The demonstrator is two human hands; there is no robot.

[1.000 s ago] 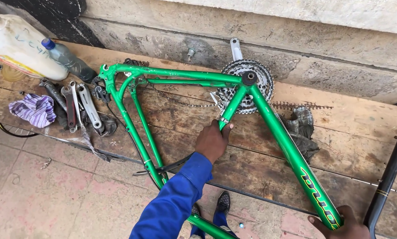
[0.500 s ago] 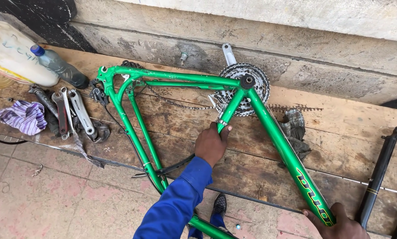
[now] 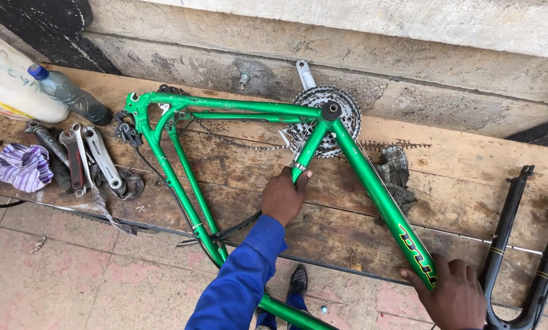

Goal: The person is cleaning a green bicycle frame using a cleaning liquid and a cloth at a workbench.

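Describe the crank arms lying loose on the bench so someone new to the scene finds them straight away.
Start at the green bike frame lying on the wooden bench, then go past its left end. The crank arms lie side by side between the striped purple cloth and the frame, below the plastic bottle: flat, silvery metal bars.

Glossy painted metal on rough, worn wood

The bicycle frame [image 3: 371, 189] is metal under shiny green paint, chipped in spots; the chainring set [image 3: 332, 119] and crank arms [image 3: 94, 162] are bare, dull grey metal. The worktop [image 3: 237, 183] is rough, stained, scratched wooden planking. The black fork [image 3: 524, 244] looks smooth and semi-gloss. The bottle [image 3: 69, 95] is clear plastic, the striped rag [image 3: 20, 166] soft cloth, the sleeve [image 3: 240, 281] matt blue fabric. The wall [image 3: 408, 55] is coarse concrete.
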